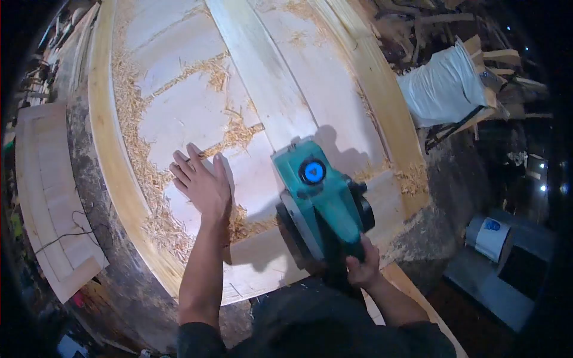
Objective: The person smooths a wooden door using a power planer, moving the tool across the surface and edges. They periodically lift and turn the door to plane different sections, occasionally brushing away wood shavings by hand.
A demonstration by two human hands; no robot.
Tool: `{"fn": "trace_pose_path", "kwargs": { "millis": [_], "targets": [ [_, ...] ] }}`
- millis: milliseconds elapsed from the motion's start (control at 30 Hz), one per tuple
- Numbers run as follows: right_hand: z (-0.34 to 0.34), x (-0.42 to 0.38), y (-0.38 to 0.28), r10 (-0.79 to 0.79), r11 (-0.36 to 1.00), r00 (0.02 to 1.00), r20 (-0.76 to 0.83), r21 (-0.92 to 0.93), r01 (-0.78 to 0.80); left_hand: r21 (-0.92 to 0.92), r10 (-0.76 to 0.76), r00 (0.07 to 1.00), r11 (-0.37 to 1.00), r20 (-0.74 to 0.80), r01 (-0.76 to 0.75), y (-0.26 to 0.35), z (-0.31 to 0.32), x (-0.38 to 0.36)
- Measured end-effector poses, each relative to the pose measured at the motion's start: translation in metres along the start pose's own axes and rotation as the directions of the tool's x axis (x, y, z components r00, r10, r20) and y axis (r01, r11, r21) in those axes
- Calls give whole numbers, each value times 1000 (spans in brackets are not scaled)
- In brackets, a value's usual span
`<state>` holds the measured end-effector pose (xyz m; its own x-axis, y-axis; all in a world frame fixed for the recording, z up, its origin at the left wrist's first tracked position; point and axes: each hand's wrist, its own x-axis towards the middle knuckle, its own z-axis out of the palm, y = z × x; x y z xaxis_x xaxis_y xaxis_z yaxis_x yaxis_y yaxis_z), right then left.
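My right hand [364,265] is wrapped round the rear handle of a teal electric planer [319,191] with a blue knob on top. The planer rests on the lower end of the middle rail of a pale wooden panel door [262,65]. My left hand [204,186] lies with its fingers spread on one of the door's panels, left of the planer. Curly wood shavings [239,134] lie around it, along the grooves and the left edge of the door. The planer's underside is hidden.
Another wooden panel [54,197] with a dark cord across it lies at the left. A white sack [444,86] and heaped wood scraps [412,30] are at the upper right. A grey machine or box [501,268] stands at the lower right.
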<state>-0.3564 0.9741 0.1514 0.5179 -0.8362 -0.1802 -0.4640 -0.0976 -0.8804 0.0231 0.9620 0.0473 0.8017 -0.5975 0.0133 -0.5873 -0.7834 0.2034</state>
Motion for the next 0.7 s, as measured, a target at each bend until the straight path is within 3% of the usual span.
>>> {"fn": "trace_pose_path", "kwargs": {
  "millis": [67,133,200,300,600,700],
  "targets": [
    [13,56,-23,-50,999,998,-37,-2,50,-38,11,1000,999,18,-10,-3,-3,0],
    [31,119,-38,-289,954,944,-157,-132,270,-67,16,1000,998,11,-15,-5,-3,12],
    [43,171,-62,-150,983,979,-139,86,162,-87,8,1000,996,-19,-10,-9,0,31],
    [63,258,-87,-168,981,973,-156,73,181,-59,23,992,998,-125,-31,-24,14,71],
    [109,492,-150,-330,944,908,-258,-105,313,-122,-77,997,990,-24,74,2,0,119],
    [120,564,-172,-305,950,917,-255,-146,275,-79,-90,996,993,-11,89,3,0,120]
  ]
}}
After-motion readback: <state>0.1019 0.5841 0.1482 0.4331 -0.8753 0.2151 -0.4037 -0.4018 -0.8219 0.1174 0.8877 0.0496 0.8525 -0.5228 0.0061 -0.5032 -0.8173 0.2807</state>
